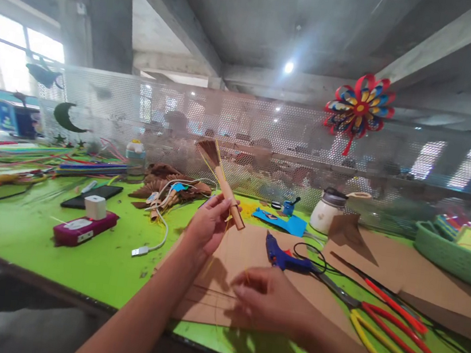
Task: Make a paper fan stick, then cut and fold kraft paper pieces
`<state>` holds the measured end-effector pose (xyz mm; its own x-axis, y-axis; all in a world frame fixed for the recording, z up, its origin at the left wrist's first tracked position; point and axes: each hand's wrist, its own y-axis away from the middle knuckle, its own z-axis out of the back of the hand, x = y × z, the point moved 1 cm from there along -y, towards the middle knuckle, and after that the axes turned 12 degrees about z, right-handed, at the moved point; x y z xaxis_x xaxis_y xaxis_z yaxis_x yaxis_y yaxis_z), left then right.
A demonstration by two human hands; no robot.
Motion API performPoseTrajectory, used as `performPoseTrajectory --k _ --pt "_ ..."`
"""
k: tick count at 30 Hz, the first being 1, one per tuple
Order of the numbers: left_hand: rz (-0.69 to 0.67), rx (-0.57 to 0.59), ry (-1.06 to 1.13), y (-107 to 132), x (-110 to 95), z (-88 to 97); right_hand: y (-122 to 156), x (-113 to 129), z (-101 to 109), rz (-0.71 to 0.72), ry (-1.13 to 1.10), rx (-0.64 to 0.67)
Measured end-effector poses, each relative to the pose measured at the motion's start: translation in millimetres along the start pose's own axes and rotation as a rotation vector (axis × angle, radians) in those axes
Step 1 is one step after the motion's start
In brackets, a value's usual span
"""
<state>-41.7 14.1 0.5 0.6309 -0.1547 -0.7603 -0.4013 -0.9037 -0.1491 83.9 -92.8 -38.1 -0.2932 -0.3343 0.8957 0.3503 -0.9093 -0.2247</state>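
My left hand (208, 226) is closed around a brown paper roll with a fanned, fringed end (226, 187), tilted with the fan up and to the left. A thin yellow thread (216, 151) runs along the roll and hangs below my left hand. Lower and to the right, my right hand (265, 295) is pinched on the yellow thread, its fingertips partly blurred. Under both hands lies a sheet of brown cardboard (248, 245). A blue glue gun (288, 258) rests just beyond my right hand.
Scissors with red and yellow handles (397, 331) lie at right, near a green basket (446, 256) and a white jar (327, 212). At left are a purple power strip (85, 229), a white cable (162, 236) and brown fanned pieces (161, 181). A perforated screen (243, 119) stands behind.
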Motion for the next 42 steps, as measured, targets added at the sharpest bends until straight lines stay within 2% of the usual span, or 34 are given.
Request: performPoseTrajectory --k 3,4,6,8,10,13,15,16,19,25,30,33,36,39,42 --pt "0.102 -0.071 -0.015 -3.1 -4.3 2.3 43.2 14.1 -18.0 -0.081 0.029 0.124" --pt "0.15 -0.08 -0.03 -3.7 -3.7 1.8 56.6 19.4 -18.1 -0.026 0.107 0.151" --pt "0.242 -0.075 -0.082 -3.3 -0.6 -0.6 76.0 26.9 -9.0 0.022 0.213 0.159" --pt "0.312 -0.04 -0.158 -1.1 2.3 -3.5 81.1 27.7 12.0 0.013 0.286 0.075" --pt "0.354 -0.006 -0.223 0.7 4.0 -5.1 71.9 18.9 41.0 -0.027 0.418 -0.04" --pt "0.375 -0.001 -0.264 -2.8 7.4 -4.8 41.3 -10.6 85.0 -0.028 0.698 -0.174" --pt "0.389 -0.031 -0.271 -10.1 13.0 -3.9 18.9 -34.0 105.3 0.044 0.865 -0.174" --pt "0.398 -0.047 -0.271 -14.5 16.9 -3.5 9.2 -44.9 111.7 0.078 0.943 -0.132" --pt "0.406 -0.07 -0.254 -25.9 30.3 -2.3 -10.1 -68.3 118.6 0.1 1.152 -0.041" --pt "0.419 -0.076 -0.227 -27.8 44.0 3.8 -16.8 -82.8 112.2 0.009 1.184 -0.041" --pt "0.391 -0.033 -0.207 -26.5 42.8 3.9 -12.4 -79.2 116.8 -0.015 1.15 -0.091" --pt "0.36 -0.02 -0.222 -27.5 42.0 6.2 -1.5 -64.5 133.0 0.042 1.021 -0.133" --pt "0.349 -0.03 -0.253 -28.3 41.6 10.9 17.6 -48.3 162.4 0.112 0.627 -0.139" --pt "0.385 -0.056 -0.276 -27.7 41.9 13.4 36.2 -40.7 192.6 0.131 0.154 -0.261" --pt "0.406 -0.07 -0.277 -26.0 42.6 12.3 43.4 -38.4 202.9 0.18 -0.135 -0.312"
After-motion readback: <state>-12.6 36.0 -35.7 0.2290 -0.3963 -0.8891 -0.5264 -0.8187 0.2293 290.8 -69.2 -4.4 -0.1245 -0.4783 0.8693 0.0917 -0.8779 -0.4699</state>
